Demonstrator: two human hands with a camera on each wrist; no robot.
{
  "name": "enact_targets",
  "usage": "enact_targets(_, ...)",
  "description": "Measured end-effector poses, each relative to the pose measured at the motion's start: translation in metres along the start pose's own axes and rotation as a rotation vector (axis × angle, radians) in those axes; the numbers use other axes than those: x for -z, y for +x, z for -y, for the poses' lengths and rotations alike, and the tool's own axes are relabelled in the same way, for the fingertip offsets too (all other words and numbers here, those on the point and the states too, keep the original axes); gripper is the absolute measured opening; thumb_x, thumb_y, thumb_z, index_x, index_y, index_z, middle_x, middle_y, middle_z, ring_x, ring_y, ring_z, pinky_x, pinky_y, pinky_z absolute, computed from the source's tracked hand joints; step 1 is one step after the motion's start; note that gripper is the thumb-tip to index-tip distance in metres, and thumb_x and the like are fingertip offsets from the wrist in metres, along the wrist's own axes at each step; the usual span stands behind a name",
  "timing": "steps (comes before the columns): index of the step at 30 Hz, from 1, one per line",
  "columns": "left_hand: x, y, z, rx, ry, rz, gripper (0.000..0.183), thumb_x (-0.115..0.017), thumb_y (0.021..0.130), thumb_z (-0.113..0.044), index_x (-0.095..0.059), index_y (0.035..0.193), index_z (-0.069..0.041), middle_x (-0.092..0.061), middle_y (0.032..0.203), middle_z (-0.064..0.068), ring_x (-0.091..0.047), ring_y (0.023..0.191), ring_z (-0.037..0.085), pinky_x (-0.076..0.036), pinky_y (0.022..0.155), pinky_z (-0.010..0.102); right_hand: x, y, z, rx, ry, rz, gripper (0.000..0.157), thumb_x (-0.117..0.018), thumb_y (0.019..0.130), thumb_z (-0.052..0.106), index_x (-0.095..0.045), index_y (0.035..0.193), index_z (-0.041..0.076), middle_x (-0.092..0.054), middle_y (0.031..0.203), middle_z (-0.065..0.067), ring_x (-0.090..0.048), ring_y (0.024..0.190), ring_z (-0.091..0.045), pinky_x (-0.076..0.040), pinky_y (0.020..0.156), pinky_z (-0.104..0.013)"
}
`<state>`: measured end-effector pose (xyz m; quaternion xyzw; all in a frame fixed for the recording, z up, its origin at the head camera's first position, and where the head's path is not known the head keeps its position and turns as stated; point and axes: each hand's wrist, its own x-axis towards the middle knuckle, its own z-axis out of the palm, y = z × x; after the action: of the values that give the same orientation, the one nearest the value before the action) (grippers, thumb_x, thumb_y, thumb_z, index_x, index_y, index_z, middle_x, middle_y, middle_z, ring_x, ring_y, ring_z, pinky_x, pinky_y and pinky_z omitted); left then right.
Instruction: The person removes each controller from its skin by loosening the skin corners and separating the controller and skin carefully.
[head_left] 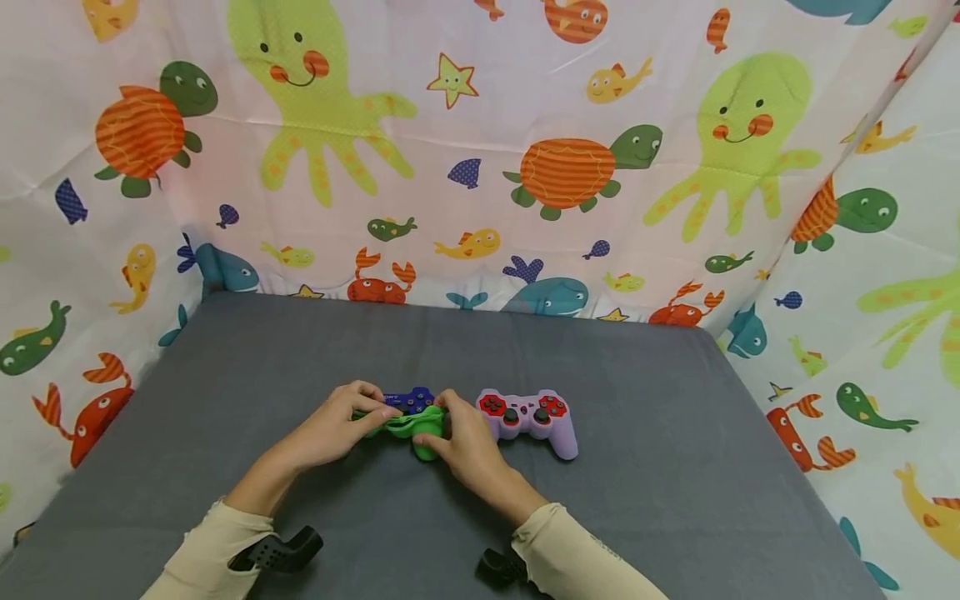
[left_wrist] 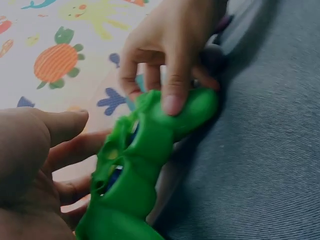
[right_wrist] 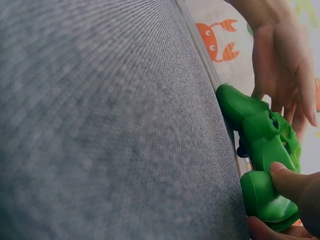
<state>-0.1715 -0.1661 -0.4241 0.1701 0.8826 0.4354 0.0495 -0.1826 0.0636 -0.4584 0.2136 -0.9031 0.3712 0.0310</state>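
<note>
A green silicone controller cover (head_left: pixel 402 425) is in front of a blue game controller (head_left: pixel 420 395), whose near part is hidden behind it. My right hand (head_left: pixel 468 446) pinches the cover's right grip, thumb on the near side and fingers beyond. At the left end is my left hand (head_left: pixel 333 427). Seen from the left wrist, that hand's thumb stands off the green cover (left_wrist: pixel 145 160) while its straight fingers reach along the far side. Dark blue shows through openings in the cover. In the right wrist view, my right thumb (right_wrist: pixel 287 182) presses on the green rubber.
A lilac game controller (head_left: pixel 561 433) with red button areas lies just right of my right hand. Grey cloth covers the table (head_left: pixel 660 500). A white curtain (head_left: pixel 465 125) printed with sea animals hangs at the back and both sides.
</note>
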Motion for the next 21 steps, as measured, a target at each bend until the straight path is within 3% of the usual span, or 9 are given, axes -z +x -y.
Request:
enact_targets(4, 0.011, -0.002, 0.007, 0.029, -0.055, 0.036, 0.030, -0.052, 0.107, -0.024, -0.077, 0.114, -0.008, -0.060, 0.129, 0.017, -0.052, 0.123, 0.037, -0.048, 0.096, 0.049, 0.000, 0.000, 0.001, -0.010, -0.005, 0.016, 0.042, -0.084, 0.083, 0.030, -0.057, 0.110, 0.013, -0.064, 0.095, -0.002, -0.056, 0.077, -0.016, -0.043, 0.066, -0.022)
enact_targets(10, 0.022, -0.003, 0.014, 0.059, -0.094, -0.001, 0.033, -0.051, 0.107, -0.028, -0.075, 0.118, -0.008, -0.062, 0.133, 0.017, -0.051, 0.131, 0.040, -0.038, 0.108, 0.065, 0.001, 0.000, 0.001, -0.010, -0.017, 0.016, 0.042, -0.084, 0.083, 0.030, -0.057, 0.110, 0.014, -0.066, 0.099, -0.002, -0.055, 0.077, -0.015, -0.043, 0.067, -0.023)
enact_targets(16, 0.033, -0.006, 0.014, 0.075, -0.017, -0.001, 0.040, -0.057, 0.104, -0.034, -0.066, 0.132, -0.007, -0.056, 0.141, 0.021, -0.047, 0.134, 0.047, -0.039, 0.105, 0.068, 0.001, 0.000, 0.001, -0.002, -0.014, 0.022, 0.042, -0.084, 0.083, 0.030, -0.056, 0.111, 0.014, -0.064, 0.097, -0.001, -0.052, 0.073, -0.012, -0.042, 0.065, -0.021)
enact_targets(21, 0.041, -0.013, 0.022, 0.069, 0.059, 0.025, 0.037, -0.067, 0.099, -0.024, -0.067, 0.130, -0.005, -0.058, 0.138, 0.025, -0.059, 0.123, 0.047, -0.049, 0.098, 0.062, 0.003, 0.000, 0.001, -0.005, -0.006, 0.029, 0.044, -0.083, 0.084, 0.030, -0.057, 0.116, 0.014, -0.065, 0.100, -0.002, -0.051, 0.077, -0.011, -0.043, 0.068, -0.022)
